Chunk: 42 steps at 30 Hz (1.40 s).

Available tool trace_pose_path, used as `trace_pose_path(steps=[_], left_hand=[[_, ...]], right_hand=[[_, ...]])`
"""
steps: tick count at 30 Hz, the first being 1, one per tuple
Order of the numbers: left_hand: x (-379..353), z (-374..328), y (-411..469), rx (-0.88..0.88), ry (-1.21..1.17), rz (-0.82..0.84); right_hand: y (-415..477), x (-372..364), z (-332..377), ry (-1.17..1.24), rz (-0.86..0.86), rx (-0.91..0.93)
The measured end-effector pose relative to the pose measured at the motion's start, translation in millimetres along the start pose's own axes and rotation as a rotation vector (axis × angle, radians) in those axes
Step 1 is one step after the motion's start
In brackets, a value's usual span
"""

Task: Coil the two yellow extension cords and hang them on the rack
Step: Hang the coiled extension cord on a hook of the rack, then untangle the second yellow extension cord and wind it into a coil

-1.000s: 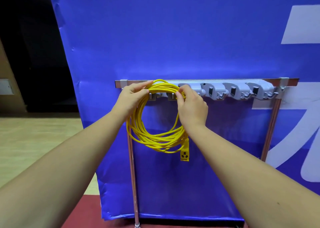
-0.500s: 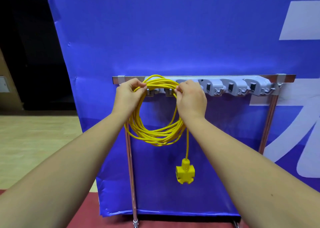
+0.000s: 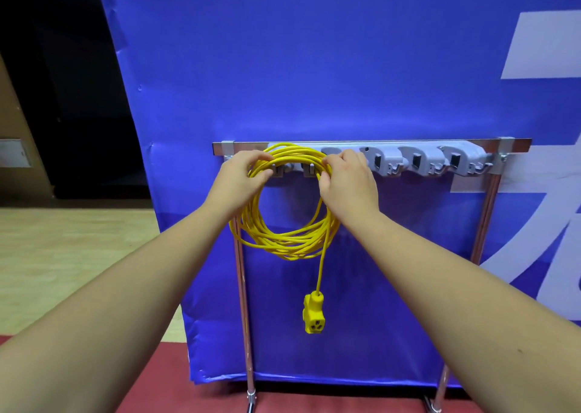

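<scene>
A coiled yellow extension cord point(image 3: 283, 243) hangs against the left end of the grey rack point(image 3: 421, 161), its top strands draped over two small hooks. My left hand point(image 3: 240, 177) grips the coil's upper left side. My right hand point(image 3: 347, 180) pinches the strands at the upper right. One loose length drops from the coil's right side to a yellow socket block point(image 3: 313, 316) dangling below. Only this one cord is in view.
The rack sits on a metal bar point(image 3: 371, 143) held by two upright poles point(image 3: 243, 302) in front of a blue banner point(image 3: 314, 66). Three grey hook units to the right carry nothing. Red floor mat lies below, wooden floor to the left.
The socket block has dropped out of the coil and now dangles well below it. Both hands stayed at the coil's top by the hooks, and the view shifted slightly.
</scene>
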<state>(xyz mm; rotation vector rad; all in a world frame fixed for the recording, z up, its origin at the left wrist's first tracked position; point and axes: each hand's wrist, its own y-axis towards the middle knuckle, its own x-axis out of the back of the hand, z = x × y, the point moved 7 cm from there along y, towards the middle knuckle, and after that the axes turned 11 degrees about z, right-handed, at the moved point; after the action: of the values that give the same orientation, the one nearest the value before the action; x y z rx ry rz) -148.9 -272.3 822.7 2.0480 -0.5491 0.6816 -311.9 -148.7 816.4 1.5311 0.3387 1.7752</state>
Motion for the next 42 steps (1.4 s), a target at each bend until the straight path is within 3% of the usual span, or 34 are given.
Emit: trace_pose_path(steps=[8,13,15,23,35,42], left_hand=[[3.4,-7.7,-3.4,-0.025,0.064,0.005],[15.7,-13.9,-25.3,0.006,0.075,-0.238],[5.2,-22.4,-43.6,0.021,0.056,-0.236],[-99.3,-32.8,-162.0,0.081,-0.017,0.131],[-356.9,24.3,-452.1,0.558,-0.049,0.967],[-469.8,91.1,-607.8,0.686,-0.009,1.249]], right_hand=[[-7.7,4.9,-4.0,0.007,-0.045,0.023],[-23.3,13.8,-6.4,0.121,-0.086,0.003],[-42.7,7.4,-11.2,0.140,-0.036,-0.008],[-197.1,-49.4,-83.9,0.073,0.320,-0.271],[-535.8,-178.5,-209.3,0.019,0.942,-0.637],[-697.1,-281.2,-235.6,0.060,1.314,-0.723]])
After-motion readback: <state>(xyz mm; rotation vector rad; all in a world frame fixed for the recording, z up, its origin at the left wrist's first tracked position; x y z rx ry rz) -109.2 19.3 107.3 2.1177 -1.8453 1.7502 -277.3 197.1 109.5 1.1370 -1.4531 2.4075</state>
